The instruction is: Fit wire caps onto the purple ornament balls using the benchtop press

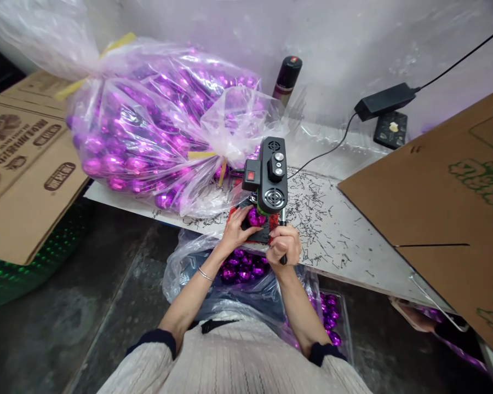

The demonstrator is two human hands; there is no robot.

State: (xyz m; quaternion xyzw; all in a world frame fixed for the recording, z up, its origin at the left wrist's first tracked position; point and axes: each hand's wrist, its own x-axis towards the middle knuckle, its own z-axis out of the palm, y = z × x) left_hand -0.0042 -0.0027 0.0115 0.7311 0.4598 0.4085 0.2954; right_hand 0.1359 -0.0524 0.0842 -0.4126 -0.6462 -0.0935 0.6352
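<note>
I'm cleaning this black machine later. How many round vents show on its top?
2. The far vent is at the wall end of the machine; the near vent is at the end closest to the person. Others may be hidden underneath.

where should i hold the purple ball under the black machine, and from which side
Probably by the left and near sides of the purple ball, thumb and fingers spread around its curve, coming from the front left like the left hand. The black machine overhangs its top, and the lever, gripped by the right hand, crowds its right.
</note>
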